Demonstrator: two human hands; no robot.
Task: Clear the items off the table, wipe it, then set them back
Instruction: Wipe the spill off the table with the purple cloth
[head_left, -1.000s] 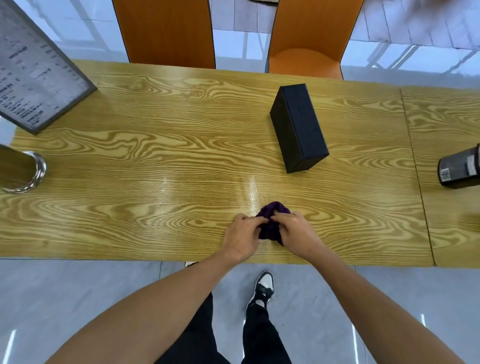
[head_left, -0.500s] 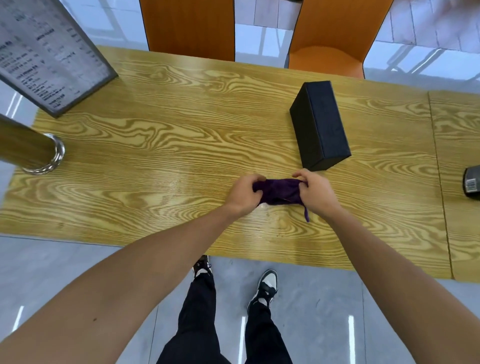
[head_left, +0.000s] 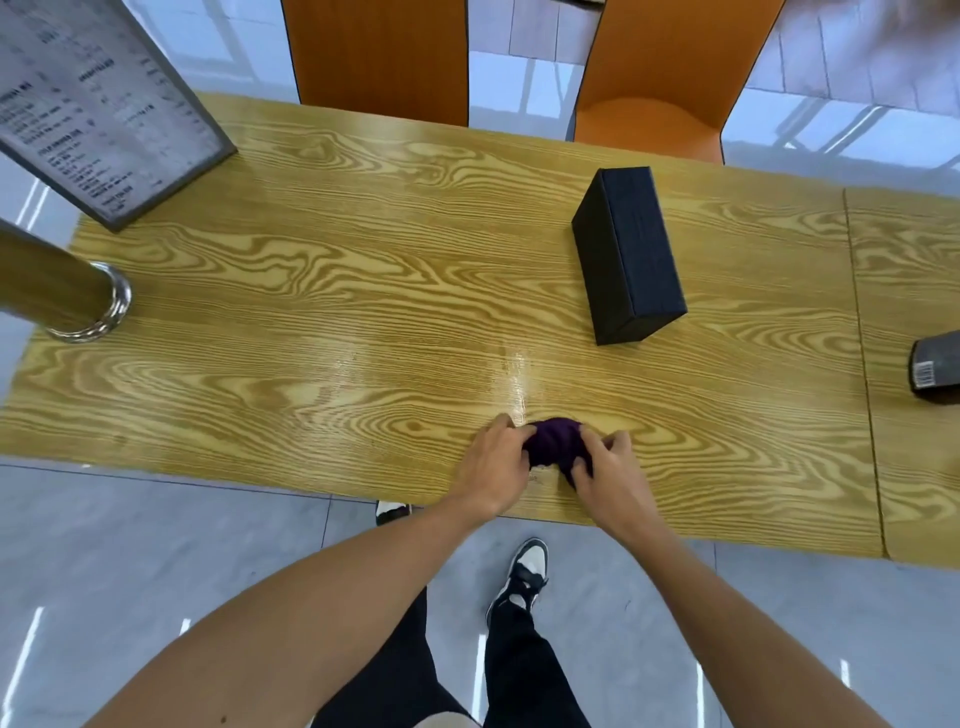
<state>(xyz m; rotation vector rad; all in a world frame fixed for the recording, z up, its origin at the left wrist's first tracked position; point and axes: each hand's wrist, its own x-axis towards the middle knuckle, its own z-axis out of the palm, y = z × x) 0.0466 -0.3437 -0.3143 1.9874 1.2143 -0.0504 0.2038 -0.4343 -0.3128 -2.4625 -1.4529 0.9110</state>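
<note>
Near the front edge of the wooden table (head_left: 322, 322), right of centre, a dark purple cloth (head_left: 555, 442) is bunched into a small wad on the surface. The left hand (head_left: 493, 465) grips the cloth's left side with curled fingers; the right hand (head_left: 608, 470) grips its right side, fingers likewise curled round the fabric. Both hands are close together, with the wad showing between them. A glossy streak on the wood runs from the cloth toward the table's middle.

Behind the cloth and slightly right, apart from it, a black box (head_left: 631, 249) lies on its long side, angled across the tabletop. At the far left corner a framed menu stand (head_left: 104, 114) leans, its print too blurred to read. Just in front of it, at the left edge, a metal post (head_left: 57, 291) meets the table in a chrome collar. At the right edge of the view a dark package (head_left: 937, 369) with a barcode label sits on an adjoining tabletop past a seam.

Two orange chairs (head_left: 660, 73) stand at the far side. Below the table edge, black trousers and a black-and-white shoe (head_left: 524, 577) appear on grey floor tiles.
</note>
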